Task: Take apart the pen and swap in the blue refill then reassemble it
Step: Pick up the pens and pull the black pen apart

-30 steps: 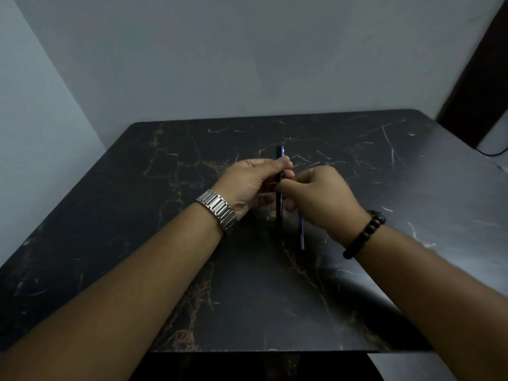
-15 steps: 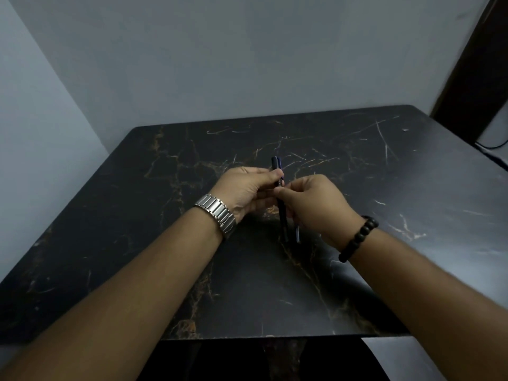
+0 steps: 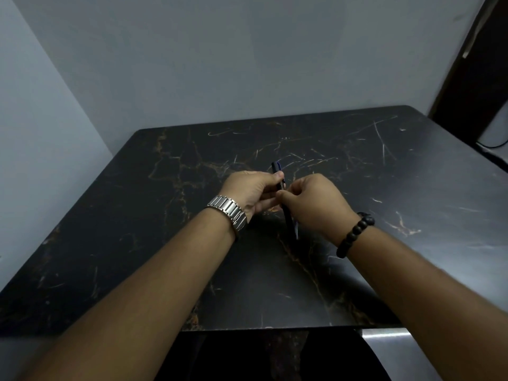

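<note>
A dark pen (image 3: 288, 221) is held nearly upright over the black marble table (image 3: 137, 215), between both hands. My left hand (image 3: 250, 192) pinches its upper part, whose top end (image 3: 275, 167) sticks out above my thumb. My right hand (image 3: 316, 204) grips the pen just below, and the lower barrel runs down under my palm. A thin blue refill (image 3: 296, 231) hangs from my right hand beside the lower barrel. A small gap with a metal section shows between the two parts, right at my fingertips.
A grey wall rises behind the table and to the left. A dark door frame (image 3: 467, 64) stands at the far right with a cable (image 3: 492, 145) on the floor beside it. The table's near edge (image 3: 275, 328) lies below my forearms.
The view has shifted, so the hands sit lower in the frame. A small gap seems to have opened between the pen's upper and lower parts.
</note>
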Motion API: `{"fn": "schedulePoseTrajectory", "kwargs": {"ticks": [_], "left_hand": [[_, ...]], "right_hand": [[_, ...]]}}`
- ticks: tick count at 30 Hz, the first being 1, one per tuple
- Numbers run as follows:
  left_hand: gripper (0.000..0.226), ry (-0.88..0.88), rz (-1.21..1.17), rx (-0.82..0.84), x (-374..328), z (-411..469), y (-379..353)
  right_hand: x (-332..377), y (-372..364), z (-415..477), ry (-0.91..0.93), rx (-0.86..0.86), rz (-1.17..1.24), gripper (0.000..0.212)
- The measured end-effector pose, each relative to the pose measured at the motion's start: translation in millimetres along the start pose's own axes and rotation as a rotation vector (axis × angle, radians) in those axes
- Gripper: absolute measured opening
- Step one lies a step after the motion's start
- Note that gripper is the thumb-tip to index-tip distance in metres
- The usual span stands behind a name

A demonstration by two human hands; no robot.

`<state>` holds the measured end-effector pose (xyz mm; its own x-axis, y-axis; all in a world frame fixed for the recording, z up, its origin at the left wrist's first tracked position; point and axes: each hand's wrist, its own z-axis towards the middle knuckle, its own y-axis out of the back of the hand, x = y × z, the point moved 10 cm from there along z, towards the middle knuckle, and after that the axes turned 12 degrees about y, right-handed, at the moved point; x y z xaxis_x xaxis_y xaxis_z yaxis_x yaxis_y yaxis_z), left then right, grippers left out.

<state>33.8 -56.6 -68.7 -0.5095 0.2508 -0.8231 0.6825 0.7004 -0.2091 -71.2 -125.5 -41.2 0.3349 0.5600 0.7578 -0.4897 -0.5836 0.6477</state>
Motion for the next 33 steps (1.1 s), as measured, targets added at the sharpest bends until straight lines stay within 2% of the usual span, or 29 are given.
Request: {"fn": "schedulePoseTrajectory", "kwargs": {"ticks": [6, 8, 12, 16, 19, 26, 30, 33], "left_hand": [[0.005, 0.041, -0.027, 0.006, 8, 2, -4], [0.007, 0.009, -0.019, -0.041, 6, 1, -3], [0.024, -0.064, 0.011, -0.132, 1, 1, 1], [0.014, -0.1, 0.076, -0.212, -1, 1, 3], [0.018, -0.121, 0.13, -0.245, -2, 3, 3], [0.014, -0.065, 0.076, -0.132, 0, 2, -7], [0.019, 0.015, -0.091, -0.026, 9, 5, -17], [0.023, -0.033, -0.12, -0.122, 10, 6, -13]], "right_hand": [[3, 1, 1, 0.01, 0.042, -0.11, 0.022], [5, 3, 0, 0.023, 0.015, -0.172, 0.022], [9, 6, -1, 0.028, -0.034, -0.22, 0.023], [11, 7, 1, 0.029, -0.02, -0.293, 0.027], [10, 6, 3, 0.022, -0.005, -0.321, 0.028], [10, 5, 5, 0.057, -0.04, -0.29, 0.03], [11, -1, 4, 0.075, -0.109, -0.247, 0.029], [8, -11, 8, 0.066, -0.081, -0.337, 0.034]]}}
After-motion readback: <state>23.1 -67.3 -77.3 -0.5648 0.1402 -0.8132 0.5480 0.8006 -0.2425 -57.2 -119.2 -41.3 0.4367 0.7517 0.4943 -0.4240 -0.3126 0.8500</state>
